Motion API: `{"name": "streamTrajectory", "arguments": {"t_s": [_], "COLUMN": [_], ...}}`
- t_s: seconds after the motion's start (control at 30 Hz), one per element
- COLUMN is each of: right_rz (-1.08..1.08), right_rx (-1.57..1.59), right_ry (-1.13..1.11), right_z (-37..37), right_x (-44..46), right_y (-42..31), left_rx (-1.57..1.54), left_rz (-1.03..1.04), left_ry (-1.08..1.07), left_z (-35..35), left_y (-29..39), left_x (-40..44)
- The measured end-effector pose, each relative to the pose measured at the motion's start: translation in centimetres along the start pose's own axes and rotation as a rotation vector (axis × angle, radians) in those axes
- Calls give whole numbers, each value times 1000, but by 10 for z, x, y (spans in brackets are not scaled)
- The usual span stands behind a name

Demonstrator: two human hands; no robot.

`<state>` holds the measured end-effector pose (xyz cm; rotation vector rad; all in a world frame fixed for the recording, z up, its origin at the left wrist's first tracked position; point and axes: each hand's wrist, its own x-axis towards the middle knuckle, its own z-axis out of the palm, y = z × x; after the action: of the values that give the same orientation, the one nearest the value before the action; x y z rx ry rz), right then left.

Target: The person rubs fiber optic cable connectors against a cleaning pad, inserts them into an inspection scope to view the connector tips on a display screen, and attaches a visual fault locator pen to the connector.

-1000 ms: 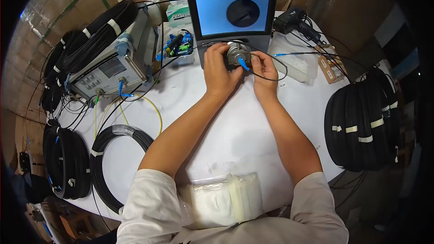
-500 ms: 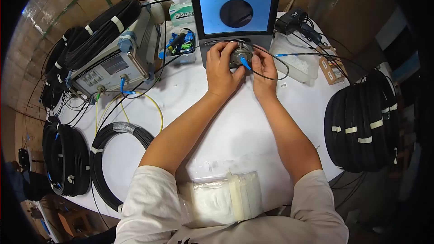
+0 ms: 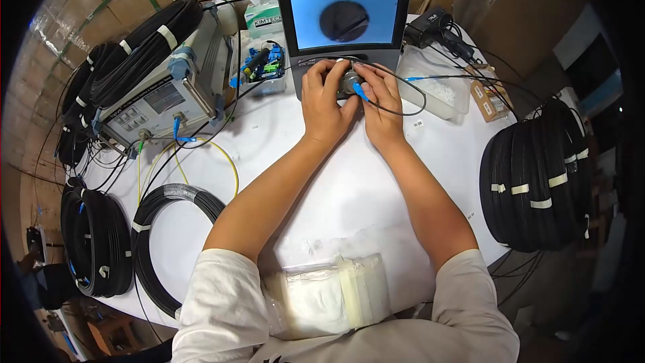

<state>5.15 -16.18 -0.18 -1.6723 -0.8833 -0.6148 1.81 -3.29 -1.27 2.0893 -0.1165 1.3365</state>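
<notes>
A fibre inspection microscope [image 3: 287, 40] with a lit screen stands at the back of the table. Its screen shows a blurred dark disc with a paler streak on blue. My left hand [image 3: 325, 99] wraps the left side of the round metal port [image 3: 349, 83] on its front, fingers bent over the top. My right hand [image 3: 383, 109] closes round the port's other side, its thumb beside the blue fibre connector [image 3: 361, 91]. This connector sits in the port, and its black cable loops to the right. The fingertips behind the port are partly hidden.
On the left stand a test instrument [image 3: 158, 104] topped with coiled black cable [image 3: 144, 50], and a bin of connectors [image 3: 265, 64]. More coils [image 3: 534, 178] lie right, near a translucent tray [image 3: 440, 94]. A wrapped white package [image 3: 316, 299] lies in front of me.
My right hand has shifted inward, closer to the port and connector. The disc on the screen has gone from sharp to blurred, with a pale streak. The whole view has shifted slightly.
</notes>
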Motion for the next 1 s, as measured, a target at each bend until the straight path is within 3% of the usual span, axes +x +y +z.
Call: {"name": "streamTrajectory", "arguments": {"t_s": [1.0], "right_rz": [21], "right_rx": [-2], "right_ry": [-53], "right_z": [-2], "right_x": [-2], "right_y": [-3], "left_rx": [-14], "left_rz": [-27], "left_ry": [-24], "left_z": [-1], "left_y": [-2], "left_x": [-2]}}
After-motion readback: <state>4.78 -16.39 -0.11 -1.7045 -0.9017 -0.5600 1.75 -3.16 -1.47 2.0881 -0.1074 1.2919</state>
